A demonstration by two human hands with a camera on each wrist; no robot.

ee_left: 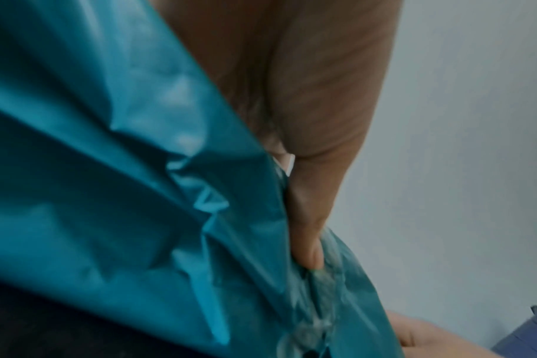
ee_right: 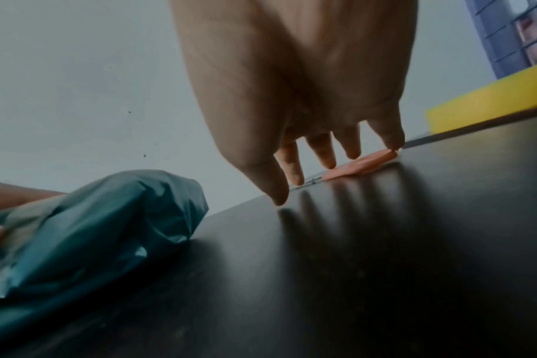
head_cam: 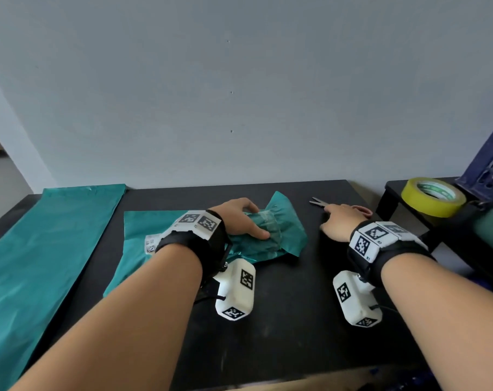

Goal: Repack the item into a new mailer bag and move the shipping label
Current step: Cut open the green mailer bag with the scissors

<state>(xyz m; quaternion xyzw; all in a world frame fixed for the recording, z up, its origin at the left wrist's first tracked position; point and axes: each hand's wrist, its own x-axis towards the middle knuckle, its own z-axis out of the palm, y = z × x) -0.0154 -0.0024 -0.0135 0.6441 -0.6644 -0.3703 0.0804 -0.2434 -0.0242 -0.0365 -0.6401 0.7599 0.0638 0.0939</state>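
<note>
The old teal mailer bag (head_cam: pixel 282 235) lies crumpled in the middle of the black table (head_cam: pixel 282 320), with something bulky inside. My left hand (head_cam: pixel 249 221) grips its bunched, taped neck, thumb (ee_left: pixel 310 218) pressed into the plastic (ee_left: pixel 107 193). A white shipping label (head_cam: pixel 151 244) shows on the bag's flat left part, half hidden by my wrist. The new teal mailer bag (head_cam: pixel 42 249) lies flat at the far left. My right hand (head_cam: pixel 341 218) reaches down with straight fingers (ee_right: pixel 322 159) onto the pink-handled scissors (head_cam: pixel 320 202), touching the handles (ee_right: pixel 365 162).
A yellow tape roll (head_cam: pixel 434 196) sits on a lower black side table (head_cam: pixel 394 193) at the right, beside a dark blue crate (head_cam: pixel 488 170). A grey wall stands right behind the table.
</note>
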